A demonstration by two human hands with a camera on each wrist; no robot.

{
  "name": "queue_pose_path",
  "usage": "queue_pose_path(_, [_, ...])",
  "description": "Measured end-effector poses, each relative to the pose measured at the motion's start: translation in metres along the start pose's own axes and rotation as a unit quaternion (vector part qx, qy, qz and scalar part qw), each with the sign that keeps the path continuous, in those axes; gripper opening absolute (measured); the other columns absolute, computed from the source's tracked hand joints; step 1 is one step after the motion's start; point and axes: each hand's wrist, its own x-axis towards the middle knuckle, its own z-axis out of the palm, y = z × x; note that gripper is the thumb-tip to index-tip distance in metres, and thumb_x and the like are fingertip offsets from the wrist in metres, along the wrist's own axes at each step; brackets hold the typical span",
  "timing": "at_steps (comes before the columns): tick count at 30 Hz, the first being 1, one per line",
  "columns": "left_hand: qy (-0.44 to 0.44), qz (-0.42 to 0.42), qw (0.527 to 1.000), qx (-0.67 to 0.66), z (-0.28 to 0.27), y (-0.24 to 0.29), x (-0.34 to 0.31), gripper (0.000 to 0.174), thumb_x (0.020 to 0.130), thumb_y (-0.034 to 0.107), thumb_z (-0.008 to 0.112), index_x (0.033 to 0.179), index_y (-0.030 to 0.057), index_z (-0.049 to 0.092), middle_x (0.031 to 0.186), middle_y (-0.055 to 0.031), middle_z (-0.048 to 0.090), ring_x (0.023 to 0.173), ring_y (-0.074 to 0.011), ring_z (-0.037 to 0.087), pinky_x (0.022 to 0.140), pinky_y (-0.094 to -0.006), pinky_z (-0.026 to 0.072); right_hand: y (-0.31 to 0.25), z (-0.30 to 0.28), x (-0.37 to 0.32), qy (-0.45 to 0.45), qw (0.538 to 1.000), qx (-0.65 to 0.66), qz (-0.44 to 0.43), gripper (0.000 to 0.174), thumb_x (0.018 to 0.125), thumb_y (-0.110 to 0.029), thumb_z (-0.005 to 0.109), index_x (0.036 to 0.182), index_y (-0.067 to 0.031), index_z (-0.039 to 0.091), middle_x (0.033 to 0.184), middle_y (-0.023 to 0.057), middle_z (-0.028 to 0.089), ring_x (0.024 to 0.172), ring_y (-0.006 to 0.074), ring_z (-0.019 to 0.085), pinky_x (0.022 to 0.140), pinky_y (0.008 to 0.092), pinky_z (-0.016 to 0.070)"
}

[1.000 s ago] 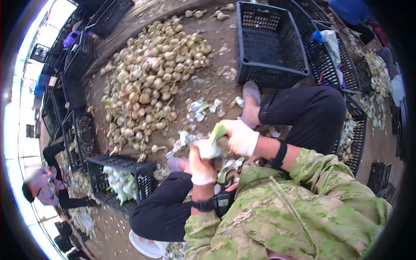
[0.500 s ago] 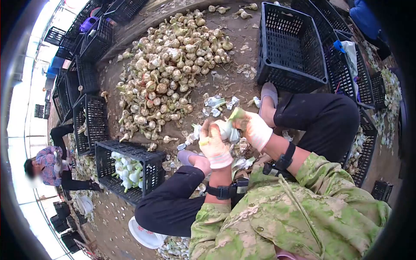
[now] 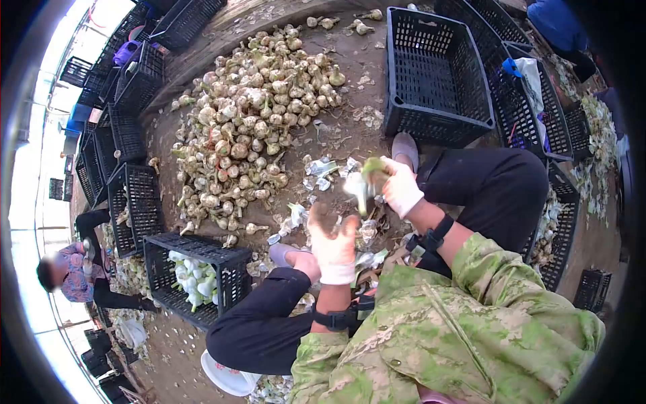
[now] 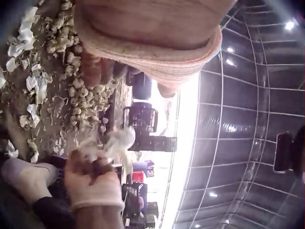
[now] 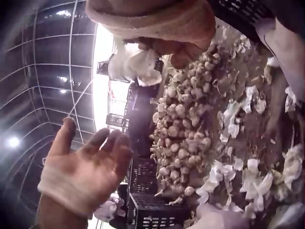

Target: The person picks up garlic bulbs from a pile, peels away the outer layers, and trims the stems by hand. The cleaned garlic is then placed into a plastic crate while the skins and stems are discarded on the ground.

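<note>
In the head view the right hand (image 3: 398,188), in a whitish glove with dirty fingers, grips a garlic plant by its green stem; the pale bulb and hanging peel (image 3: 358,188) are blurred. To its lower left the left hand (image 3: 333,246) is held apart with fingers spread, holding nothing. The right wrist view shows the white garlic (image 5: 136,67) under the right hand (image 5: 157,24), and the left hand (image 5: 90,167) palm up. A heap of unpeeled garlic bulbs (image 3: 252,124) lies on the ground beyond the hands.
A black crate (image 3: 232,256) at the left holds white garlic; an empty black crate (image 3: 441,121) stands at the upper right. Peel scraps (image 3: 319,168) lie between the shoes. Another person (image 3: 74,273) sits at the far left, and a white basin (image 3: 229,377) lies below the knee.
The left hand has come off the garlic and opened, moving away from it. The right hand keeps its grip on the stem. The head view has shifted somewhat.
</note>
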Motion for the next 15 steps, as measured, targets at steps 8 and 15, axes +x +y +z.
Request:
queue_pose_path(8, [0.012,-0.117,0.957,-0.266,0.011,-0.016,0.019,0.047,0.086,0.028,0.057,0.122,0.0036,0.04,0.105,-0.0055,0.053,0.094,-0.0167,0.052,0.084,-0.0308,0.0437,-0.028,0.021,-0.061,-0.153,0.955,0.121,0.222,0.021,0.081,-0.01,0.062,0.101,-0.0023,0.058,0.091,-0.0002,0.06,0.083,0.0079,0.055,0.073,0.0236,0.0453])
queue_pose_path(15, [0.157,-0.158,0.917,-0.33,-0.017,-0.003,0.008,0.041,0.087,0.019,0.052,0.125,0.0197,0.037,0.12,-0.0084,0.043,0.102,-0.0295,0.05,0.082,-0.0455,0.0466,-0.02,0.018,-0.05,-0.085,0.847,0.48,0.211,0.025,0.082,-0.008,0.057,0.105,-0.0023,0.052,0.097,0.0075,0.06,0.087,0.0204,0.06,0.08,0.0381,0.0504])
